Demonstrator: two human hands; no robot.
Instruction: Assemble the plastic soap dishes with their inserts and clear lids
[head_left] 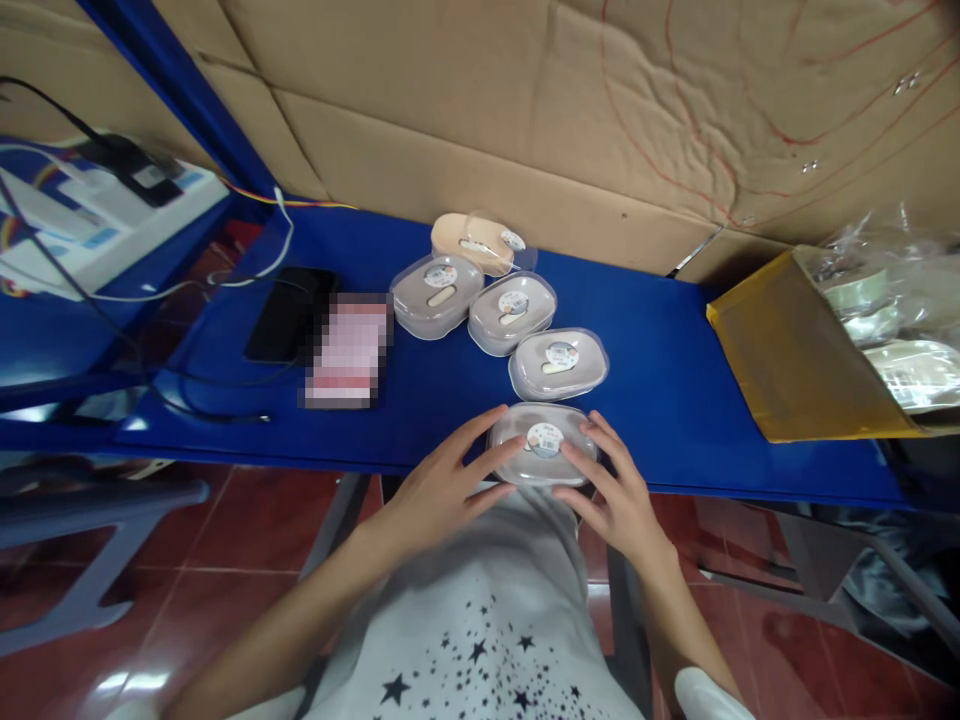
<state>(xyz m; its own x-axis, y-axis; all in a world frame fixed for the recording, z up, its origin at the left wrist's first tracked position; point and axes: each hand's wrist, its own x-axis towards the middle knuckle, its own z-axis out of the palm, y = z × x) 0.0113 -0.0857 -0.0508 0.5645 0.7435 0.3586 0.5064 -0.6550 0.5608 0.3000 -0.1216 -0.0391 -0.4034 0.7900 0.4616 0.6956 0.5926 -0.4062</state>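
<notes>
At the table's front edge sits an oval plastic box (544,468) with a clear lid and a round label. My left hand (450,482) grips its left side, fingertips on the lid and rim. From the right, my right hand (619,490) holds the same box, its fingers on the lid and side. Just beyond it lies a similar grey oval box (581,384), and two more grey boxes, one in the middle (491,334) and one at the left (418,312), stand farther back. Behind these is a peach-coloured oval box (450,232), its clear lid askew.
A phone with a blurred screen (346,350) and a black object (289,315) lie on the blue table (652,400) at left, near cables. A power strip (150,220) is farther left. At right stands a cardboard carton (795,350) of plastic-wrapped items. Cardboard (450,130) backs the table.
</notes>
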